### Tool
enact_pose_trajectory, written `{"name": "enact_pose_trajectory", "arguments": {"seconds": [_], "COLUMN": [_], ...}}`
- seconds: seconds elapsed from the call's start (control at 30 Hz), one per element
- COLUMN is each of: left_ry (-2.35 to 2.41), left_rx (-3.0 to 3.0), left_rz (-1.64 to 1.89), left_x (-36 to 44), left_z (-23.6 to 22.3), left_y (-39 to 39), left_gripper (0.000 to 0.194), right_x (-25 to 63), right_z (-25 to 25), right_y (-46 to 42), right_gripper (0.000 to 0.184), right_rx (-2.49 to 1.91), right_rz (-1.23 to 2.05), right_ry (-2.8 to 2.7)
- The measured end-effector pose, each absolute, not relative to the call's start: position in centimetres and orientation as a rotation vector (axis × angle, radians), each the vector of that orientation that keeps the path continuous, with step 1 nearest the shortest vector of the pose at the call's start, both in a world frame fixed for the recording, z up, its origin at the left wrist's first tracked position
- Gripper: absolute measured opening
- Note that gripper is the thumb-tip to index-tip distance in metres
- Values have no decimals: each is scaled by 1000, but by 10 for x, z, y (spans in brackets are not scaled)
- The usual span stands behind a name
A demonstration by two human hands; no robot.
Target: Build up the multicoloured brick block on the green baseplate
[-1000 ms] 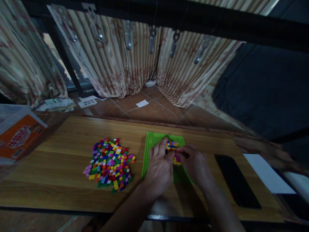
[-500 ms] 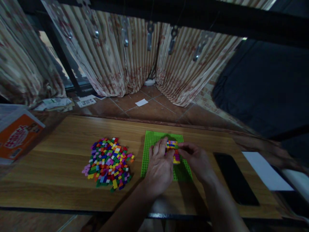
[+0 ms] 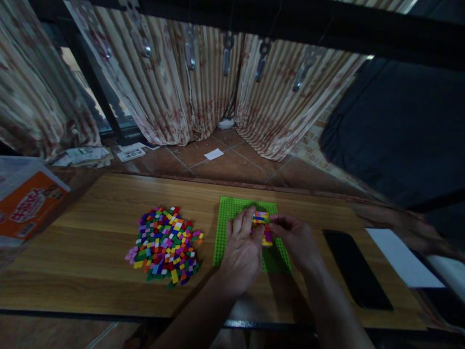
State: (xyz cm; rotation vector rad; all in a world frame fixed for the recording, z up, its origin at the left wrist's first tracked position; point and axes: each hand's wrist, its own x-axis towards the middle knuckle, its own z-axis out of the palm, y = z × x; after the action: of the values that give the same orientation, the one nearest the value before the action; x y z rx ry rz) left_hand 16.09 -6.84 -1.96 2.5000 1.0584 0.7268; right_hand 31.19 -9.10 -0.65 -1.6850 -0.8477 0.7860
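A green studded baseplate lies on the wooden table, with a small block of multicoloured toy bricks on it. Over the plate's left half, my left hand curls its fingers against the left side of the brick block. My right hand comes in from the right, thumb and forefinger pinched at the block's right edge. Whatever sits between those fingertips is too small to make out. Part of the block is hidden behind the left fingers.
A heap of loose coloured bricks is spread left of the plate. To the right lie a black flat panel and a white sheet. An orange-labelled plastic box stands at the far left. Striped curtains hang beyond the table.
Both hands stay at the brick block in nearly the same pose. The whole view has shifted very slightly; nothing else has visibly moved.
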Motion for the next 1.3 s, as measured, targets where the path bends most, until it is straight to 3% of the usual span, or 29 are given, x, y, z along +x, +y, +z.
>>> {"name": "enact_pose_trajectory", "arguments": {"seconds": [0.47, 0.83, 1.07, 1.3], "left_ry": [1042, 1162, 1242, 1243], "left_rx": [2479, 2013, 1331, 886], "left_rz": [725, 1257, 1607, 1602], "left_x": [160, 115, 74, 57], "left_z": [-18, -5, 2, 9], "left_y": [-68, -27, 6, 12], "left_gripper": [31, 23, 18, 19], "right_x": [312, 299, 238, 190], "right_z": [-11, 13, 8, -15], "right_y": [-89, -88, -95, -88], "right_gripper": [24, 21, 17, 24], "right_rx": [-1771, -1563, -1542, -1516], "right_rz": [654, 364, 519, 547], "right_ry": [-941, -727, -1242, -1832]}}
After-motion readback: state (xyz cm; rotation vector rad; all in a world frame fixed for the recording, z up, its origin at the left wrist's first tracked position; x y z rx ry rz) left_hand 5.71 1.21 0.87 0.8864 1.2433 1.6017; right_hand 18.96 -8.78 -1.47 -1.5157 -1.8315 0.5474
